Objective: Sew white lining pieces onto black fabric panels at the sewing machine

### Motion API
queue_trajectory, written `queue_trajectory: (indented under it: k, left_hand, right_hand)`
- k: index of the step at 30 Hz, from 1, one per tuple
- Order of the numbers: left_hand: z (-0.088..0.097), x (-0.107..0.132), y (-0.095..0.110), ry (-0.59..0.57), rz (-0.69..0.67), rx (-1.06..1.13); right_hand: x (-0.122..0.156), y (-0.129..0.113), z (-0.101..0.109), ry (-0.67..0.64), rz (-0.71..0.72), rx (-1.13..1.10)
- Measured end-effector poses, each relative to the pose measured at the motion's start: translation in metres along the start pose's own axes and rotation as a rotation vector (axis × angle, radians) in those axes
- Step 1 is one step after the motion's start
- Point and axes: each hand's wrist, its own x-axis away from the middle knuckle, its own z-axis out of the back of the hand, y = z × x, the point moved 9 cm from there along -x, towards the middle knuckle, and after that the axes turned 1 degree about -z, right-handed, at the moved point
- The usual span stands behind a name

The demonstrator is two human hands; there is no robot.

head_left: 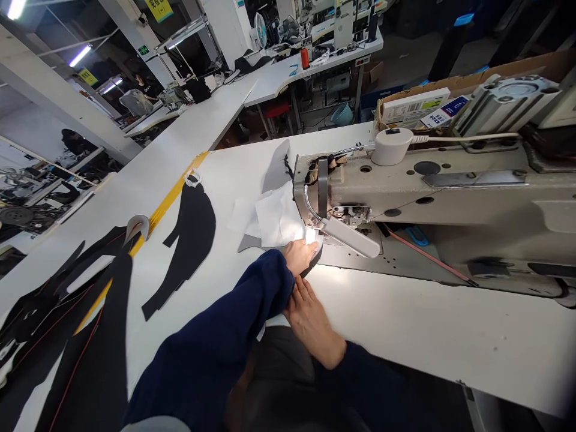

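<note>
My left hand (300, 255) rests on white fabric pieces (274, 219) right in front of the sewing machine's (405, 186) needle area, its fingers hidden in the glare of the lamp. My right hand (310, 321) lies flat on the white table's (405, 324) front edge just behind the left wrist, fingers stretched forward and partly tucked under the blue sleeve. A grey fabric piece (275, 174) lies under the white ones.
Black cut fabric pieces (189, 240) and a larger black stack (85, 336) lie to the left along a yellow line. A cardboard box (418, 105) stands behind the machine. Another person (143, 90) works at a far table among other machines.
</note>
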Motion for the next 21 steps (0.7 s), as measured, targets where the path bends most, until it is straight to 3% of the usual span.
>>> queue_trajectory:
  k: [5, 9, 14, 17, 21]
  left_hand:
    - [0.016, -0.003, 0.0, 0.041, 0.03, 0.05]
    - [0.025, 0.02, 0.009, 0.035, -0.093, -0.032]
    - [0.009, 0.044, 0.0, -0.076, -0.19, -0.182]
    - [-0.004, 0.042, -0.001, -0.133, -0.234, -0.193]
    - [-0.004, 0.033, 0.0, -0.12, -0.22, -0.178]
  right_hand:
    - [-0.007, 0.009, 0.001, -0.023, -0.037, 0.007]
    - [-0.009, 0.002, 0.003, -0.02, -0.036, -0.024]
    - [-0.006, -0.006, 0.003, 0.021, -0.025, -0.015]
    - [-0.006, -0.007, 0.003, 0.033, -0.016, 0.0]
    - [-0.006, -0.006, 0.001, 0.022, -0.012, -0.002]
